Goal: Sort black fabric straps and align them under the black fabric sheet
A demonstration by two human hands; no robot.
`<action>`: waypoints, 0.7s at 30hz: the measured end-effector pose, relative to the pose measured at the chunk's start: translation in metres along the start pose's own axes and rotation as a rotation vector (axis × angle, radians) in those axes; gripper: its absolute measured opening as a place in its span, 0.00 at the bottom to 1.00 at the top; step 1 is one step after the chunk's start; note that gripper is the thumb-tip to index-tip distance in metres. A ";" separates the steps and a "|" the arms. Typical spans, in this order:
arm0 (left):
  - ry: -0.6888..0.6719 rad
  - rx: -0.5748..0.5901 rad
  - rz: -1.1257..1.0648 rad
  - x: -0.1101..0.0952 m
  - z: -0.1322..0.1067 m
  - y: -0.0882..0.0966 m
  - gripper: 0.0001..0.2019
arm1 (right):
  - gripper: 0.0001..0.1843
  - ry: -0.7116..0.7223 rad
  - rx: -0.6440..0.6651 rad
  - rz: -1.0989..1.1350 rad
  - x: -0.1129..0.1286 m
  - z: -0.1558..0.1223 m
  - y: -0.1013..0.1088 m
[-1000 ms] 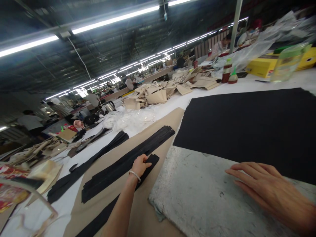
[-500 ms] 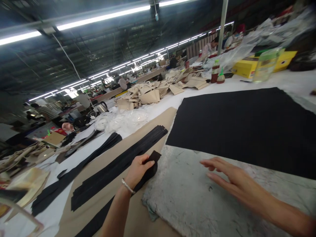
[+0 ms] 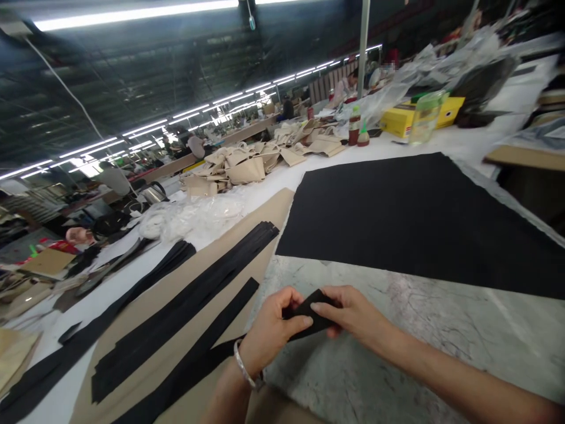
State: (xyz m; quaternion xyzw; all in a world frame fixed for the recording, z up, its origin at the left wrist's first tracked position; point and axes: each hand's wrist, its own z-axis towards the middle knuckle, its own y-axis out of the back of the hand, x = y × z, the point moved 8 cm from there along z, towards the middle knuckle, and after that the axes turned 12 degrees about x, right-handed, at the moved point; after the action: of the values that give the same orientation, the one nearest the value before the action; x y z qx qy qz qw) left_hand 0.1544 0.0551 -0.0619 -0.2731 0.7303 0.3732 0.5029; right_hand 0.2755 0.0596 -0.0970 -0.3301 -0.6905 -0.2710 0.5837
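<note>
While hands (image 3: 270,324) pinch black strip (image 3: 319,323), strip stack (image 3: 185,302) lies left; sheet (image 3: 397,218) beyond.

The bare grey board (image 3: 463,327) gives low, open passage between the flat black sheet (image 3: 375,218) and the right forearm (image 3: 441,368), which bars the way across its near part. The left hand (image 3: 276,321) and right hand (image 3: 348,309) close off the board's left side, while the black strip (image 3: 310,303) they grip trails over the tan sheet (image 3: 276,207) beside a low strip stack (image 3: 189,309). Farther off, a tan heap (image 3: 247,168), crumpled plastic (image 3: 198,215), bottles (image 3: 354,126) and a yellow box (image 3: 397,121) obstruct the white tabletop (image 3: 384,146).
</note>
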 end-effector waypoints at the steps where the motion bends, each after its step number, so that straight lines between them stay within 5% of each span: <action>1: -0.001 0.021 0.006 0.001 0.001 -0.002 0.08 | 0.20 0.046 -0.040 -0.054 0.004 -0.005 0.005; 5: 0.123 0.157 0.015 0.015 0.002 -0.011 0.10 | 0.13 0.120 -0.097 -0.250 0.020 -0.026 0.018; 8: 0.223 0.190 -0.045 0.021 0.000 -0.016 0.15 | 0.13 0.122 -0.075 -0.128 0.019 -0.037 0.025; 17: 0.192 0.232 -0.004 0.008 0.004 -0.033 0.15 | 0.21 0.054 -0.199 -0.116 0.011 -0.059 0.045; 21: 0.200 0.319 -0.038 0.012 -0.009 -0.038 0.11 | 0.26 0.014 -0.331 -0.344 0.012 -0.098 0.090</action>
State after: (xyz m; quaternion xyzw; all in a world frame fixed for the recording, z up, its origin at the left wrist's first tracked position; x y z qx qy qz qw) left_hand 0.1749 0.0261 -0.0812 -0.2397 0.8212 0.2141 0.4715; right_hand 0.4056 0.0442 -0.0696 -0.2970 -0.6789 -0.4779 0.4717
